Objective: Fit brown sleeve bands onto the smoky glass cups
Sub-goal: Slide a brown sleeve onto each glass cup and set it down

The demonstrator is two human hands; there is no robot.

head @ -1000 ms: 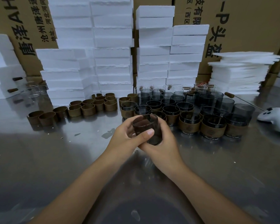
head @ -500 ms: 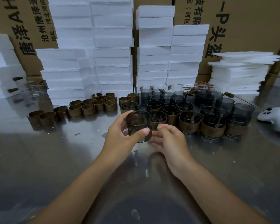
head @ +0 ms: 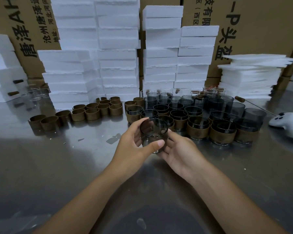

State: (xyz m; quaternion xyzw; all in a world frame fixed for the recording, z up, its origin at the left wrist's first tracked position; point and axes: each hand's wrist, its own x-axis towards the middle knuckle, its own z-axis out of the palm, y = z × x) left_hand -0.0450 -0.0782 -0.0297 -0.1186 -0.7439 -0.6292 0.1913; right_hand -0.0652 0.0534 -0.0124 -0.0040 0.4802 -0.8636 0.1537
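Smoky glass cup (head: 153,130) is held at the centre of the view, over the steel tabletop (head: 57,166), its open rim turned up toward the camera. The grip is supplied by the left hand (head: 134,146): fingers are wrapped round the far side and the thumb (head: 156,143) is pressed across the near wall, so the grip is closed firmly on the glass. From 4 o'clock the right hand (head: 183,151) is brought in; its grip is loose, with fingers laid almost straight against the cup's right side and base, nothing being clasped.

At 1 to 2 o'clock of the held cup, banded cups (head: 222,132) are lined up in the front rows, and plain smoky cups (head: 235,107) are packed behind them. At 10 o'clock, brown sleeve bands (head: 92,114) are strung out in a loose line, standing on edge. At 12 o'clock, white foam blocks (head: 118,48) are stacked high against printed cardboard cartons (head: 260,22). Out at 3 o'clock a white controller (head: 284,122) is seen lying on the tabletop, well apart from both hands.
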